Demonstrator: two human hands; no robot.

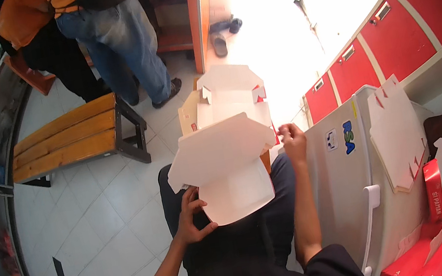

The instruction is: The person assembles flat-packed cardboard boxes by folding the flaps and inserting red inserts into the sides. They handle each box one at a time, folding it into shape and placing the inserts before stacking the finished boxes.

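A folding carton food box (235, 193), white inside with red outer edges, rests open on my lap. Its wide white lid (215, 153) stands up and leans away from me. My left hand (192, 217) grips the box's left wall, with the thumb at the near corner. By the lid's right edge, my right hand (294, 141) is raised with curled fingers close to a red edge; what they pinch, if anything, is too small to make out. Just beyond, a second open carton box (227, 105) shows its white inside and small red side tabs.
Right of me stands a grey fridge (334, 195) with flat white carton sheets (397, 136) and red cartons (434, 191) on it. A wooden bench (67, 136) is at left. Two people in orange stand beyond it, one in jeans (122, 44). Red lockers (398, 32) line the right.
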